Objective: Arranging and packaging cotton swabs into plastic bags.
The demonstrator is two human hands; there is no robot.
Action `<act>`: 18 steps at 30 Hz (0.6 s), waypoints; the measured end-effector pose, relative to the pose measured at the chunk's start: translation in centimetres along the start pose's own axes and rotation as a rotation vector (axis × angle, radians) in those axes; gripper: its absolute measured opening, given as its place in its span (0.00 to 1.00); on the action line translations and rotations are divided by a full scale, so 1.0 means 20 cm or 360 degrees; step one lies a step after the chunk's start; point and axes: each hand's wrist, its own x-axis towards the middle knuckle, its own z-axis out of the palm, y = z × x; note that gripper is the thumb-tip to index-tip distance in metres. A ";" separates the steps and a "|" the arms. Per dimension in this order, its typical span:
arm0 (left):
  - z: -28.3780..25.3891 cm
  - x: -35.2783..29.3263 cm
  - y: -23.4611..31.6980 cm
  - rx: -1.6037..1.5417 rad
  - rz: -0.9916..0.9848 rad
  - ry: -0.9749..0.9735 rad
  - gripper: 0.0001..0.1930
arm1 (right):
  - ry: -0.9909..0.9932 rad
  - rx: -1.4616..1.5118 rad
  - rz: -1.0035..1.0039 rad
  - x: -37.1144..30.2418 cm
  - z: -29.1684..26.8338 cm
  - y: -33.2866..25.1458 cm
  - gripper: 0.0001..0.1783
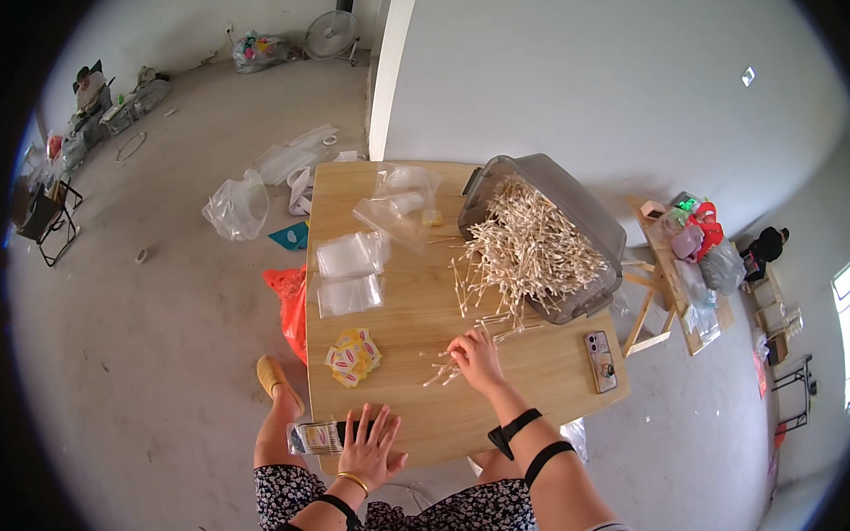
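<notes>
My left hand point(370, 447) lies flat at the table's near edge with its fingers spread. Its fingertips are beside or on the end of a clear packet of cotton swabs point(311, 438), which overhangs the left edge; whether they press on it I cannot tell. Fingers bent, my right hand point(478, 357) is closed on a few cotton swabs point(440, 370) just above the tabletop. Beyond it, a grey plastic bin point(587, 208) lies tipped on its side, with a large heap of cotton swabs point(532, 238) spilling from its mouth onto the wood.
On the wooden table point(427, 312) are small yellow-and-white labels point(353, 357), stacked clear bags point(352, 257), a larger clear bag point(404, 203) and a phone point(601, 360). A red bag point(291, 303) hangs at the left edge. A loaded side table point(669, 276) stands right; other people sit farther off.
</notes>
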 end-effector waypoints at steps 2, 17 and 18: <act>0.00 -0.01 0.00 0.0030 -0.0020 -0.0001 0.40 | 0.0009 0.0065 0.0051 -0.10 0.03 -0.05 0.04; -0.02 0.17 0.10 -0.0170 0.0289 0.0183 0.43 | 0.0457 0.0203 0.0176 -0.46 0.16 -0.38 0.04; -0.02 0.22 0.12 -0.0163 0.0300 0.0187 0.43 | 0.0470 0.0202 0.0179 -0.45 0.15 -0.39 0.04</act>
